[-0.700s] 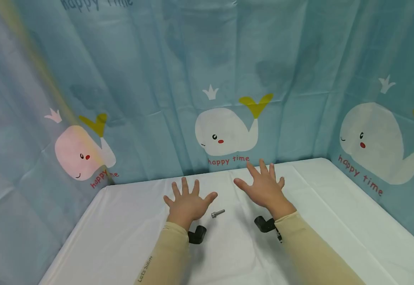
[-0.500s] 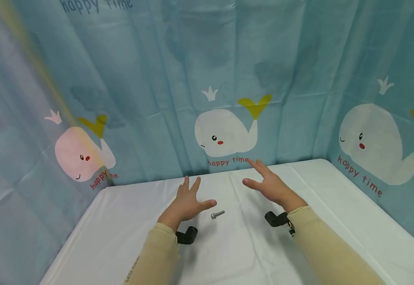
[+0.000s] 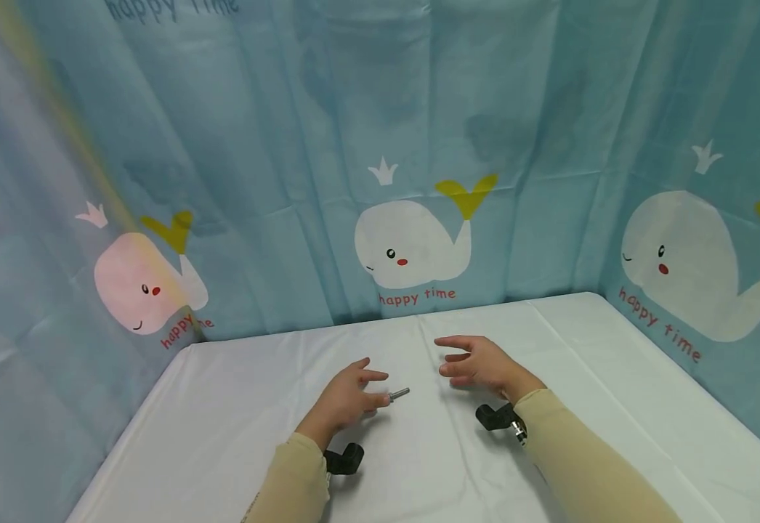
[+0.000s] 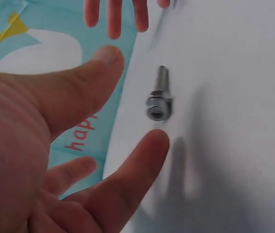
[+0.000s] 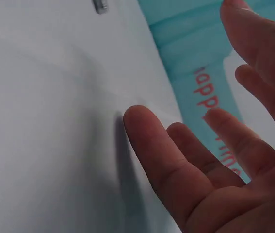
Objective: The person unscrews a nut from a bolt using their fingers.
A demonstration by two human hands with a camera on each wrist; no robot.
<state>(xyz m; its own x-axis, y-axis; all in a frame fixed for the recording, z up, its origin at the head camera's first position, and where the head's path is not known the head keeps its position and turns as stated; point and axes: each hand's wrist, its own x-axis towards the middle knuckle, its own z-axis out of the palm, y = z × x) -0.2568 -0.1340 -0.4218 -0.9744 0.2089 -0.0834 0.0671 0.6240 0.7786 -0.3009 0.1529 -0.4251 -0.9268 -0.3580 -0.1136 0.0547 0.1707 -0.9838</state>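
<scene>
Bolt (image 3: 398, 394) lies on the white table (image 3: 236, 407), not yet grasped. Left hand (image 3: 347, 398), fingers spread, closes in from 8 o'clock. Right hand (image 3: 478, 365) relaxed, empty, at bolt's 2 o'clock.

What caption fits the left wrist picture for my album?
An open left hand reaches for a small metal bolt on the white table.

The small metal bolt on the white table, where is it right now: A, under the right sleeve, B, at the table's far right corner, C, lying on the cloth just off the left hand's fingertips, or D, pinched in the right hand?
C: the bolt lies on the table just beyond the open left hand, not gripped; the right hand is apart.
</scene>
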